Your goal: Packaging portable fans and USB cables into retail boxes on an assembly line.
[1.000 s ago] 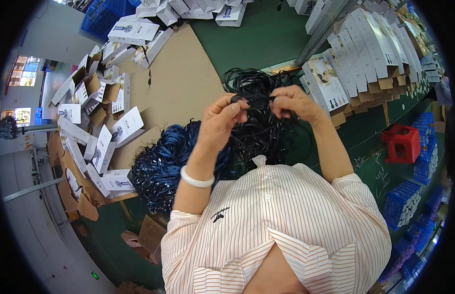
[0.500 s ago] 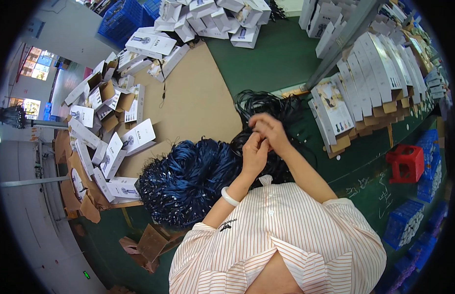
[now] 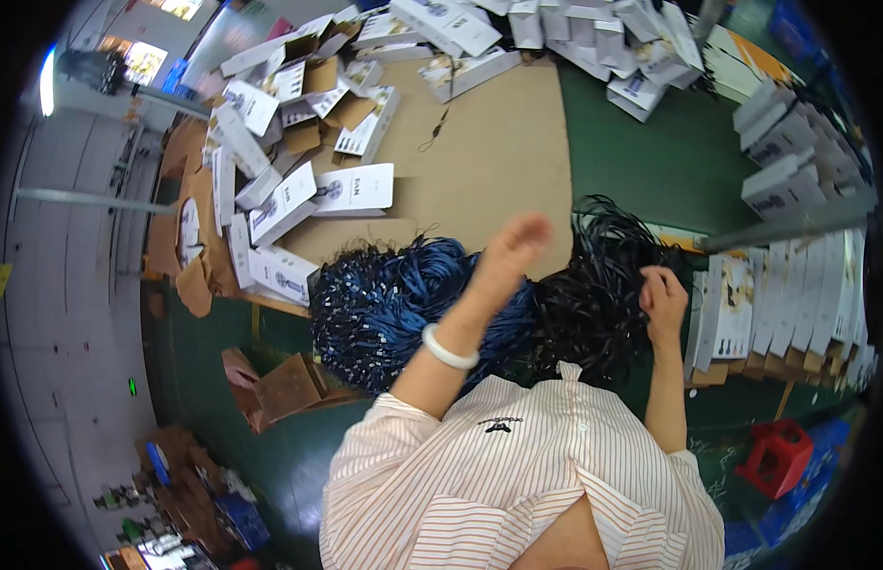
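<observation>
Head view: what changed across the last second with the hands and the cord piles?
The hands parted. One second ago both pinched a black cord together above the black cord pile. Now the left hand is lifted, open and empty, over the cardboard sheet, and the right hand has dropped onto the black pile, fingers curled in it. The blue cord pile and white boxes lie as before.

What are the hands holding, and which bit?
Left hand is raised, blurred, seemingly empty. Right hand grips strands at the edge of the black cord pile.
</observation>
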Demonstrator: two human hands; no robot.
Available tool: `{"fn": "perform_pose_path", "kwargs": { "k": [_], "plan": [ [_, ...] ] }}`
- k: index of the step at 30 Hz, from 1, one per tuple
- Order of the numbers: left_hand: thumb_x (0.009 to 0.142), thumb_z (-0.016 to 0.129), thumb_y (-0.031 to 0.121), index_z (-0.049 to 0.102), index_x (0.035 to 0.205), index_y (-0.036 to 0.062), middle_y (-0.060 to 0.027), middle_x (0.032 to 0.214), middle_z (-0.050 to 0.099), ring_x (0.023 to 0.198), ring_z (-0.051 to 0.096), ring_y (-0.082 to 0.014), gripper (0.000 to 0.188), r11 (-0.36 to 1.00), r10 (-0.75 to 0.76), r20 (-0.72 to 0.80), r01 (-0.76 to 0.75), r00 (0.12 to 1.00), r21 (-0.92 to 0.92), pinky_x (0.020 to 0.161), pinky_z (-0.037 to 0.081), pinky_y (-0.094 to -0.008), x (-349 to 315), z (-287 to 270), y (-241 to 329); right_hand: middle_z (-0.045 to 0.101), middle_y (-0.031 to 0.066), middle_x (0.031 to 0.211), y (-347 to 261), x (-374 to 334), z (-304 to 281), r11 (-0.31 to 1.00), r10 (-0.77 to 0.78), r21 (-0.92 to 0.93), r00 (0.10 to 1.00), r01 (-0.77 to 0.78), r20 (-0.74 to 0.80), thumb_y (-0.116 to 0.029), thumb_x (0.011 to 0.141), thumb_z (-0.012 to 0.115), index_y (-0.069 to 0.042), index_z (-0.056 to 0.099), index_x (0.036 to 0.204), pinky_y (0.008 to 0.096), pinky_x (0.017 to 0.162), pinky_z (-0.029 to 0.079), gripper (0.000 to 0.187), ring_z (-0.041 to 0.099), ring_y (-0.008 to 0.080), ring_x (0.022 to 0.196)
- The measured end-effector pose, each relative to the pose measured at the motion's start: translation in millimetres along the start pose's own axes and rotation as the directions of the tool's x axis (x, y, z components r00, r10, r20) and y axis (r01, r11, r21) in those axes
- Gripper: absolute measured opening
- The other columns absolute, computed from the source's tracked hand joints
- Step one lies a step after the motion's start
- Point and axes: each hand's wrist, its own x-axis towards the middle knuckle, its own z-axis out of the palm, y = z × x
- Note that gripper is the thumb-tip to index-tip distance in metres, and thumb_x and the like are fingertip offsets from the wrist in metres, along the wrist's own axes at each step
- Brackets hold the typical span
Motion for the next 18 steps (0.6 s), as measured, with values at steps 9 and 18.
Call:
{"fn": "perform_pose_path", "kwargs": {
  "k": [9,18],
  "plan": [
    [0.073,0.059,0.018,0.042,0.12,0.0042,-0.0138,0.113,0.046,0.105,0.045,-0.0305,0.052,-0.461,0.623,-0.235,0.593,0.746,0.66,0.084,0.041,-0.0484,65.0,-213.3,-12.4,0.041,-0.002,0.051,5.0,-12.3,-26.6,0.99,0.133,-0.034,0.991,-0.133,-0.009,-0.012,0.088,0.049,-0.001,0.056,0.086,0.0185,0.038,0.025,0.014,0.034,0.0038,0.041],
    [0.075,0.052,0.009,0.056,0.087,0.0081,-0.0091,0.068,0.056,0.064,0.059,-0.0255,0.013,-0.322,0.681,0.045,0.244,0.731,0.915,0.053,0.049,-0.0347,50.9,-154.3,85.5,0.04,0.0016,0.05,-5.1,-7.4,-9.5,0.912,0.26,0.286,0.954,-0.293,0.149,-0.015,0.09,0.048,0.0,0.053,0.089,0.0222,0.037,0.024,0.016,0.03,0.0067,0.036]
  ]
}}
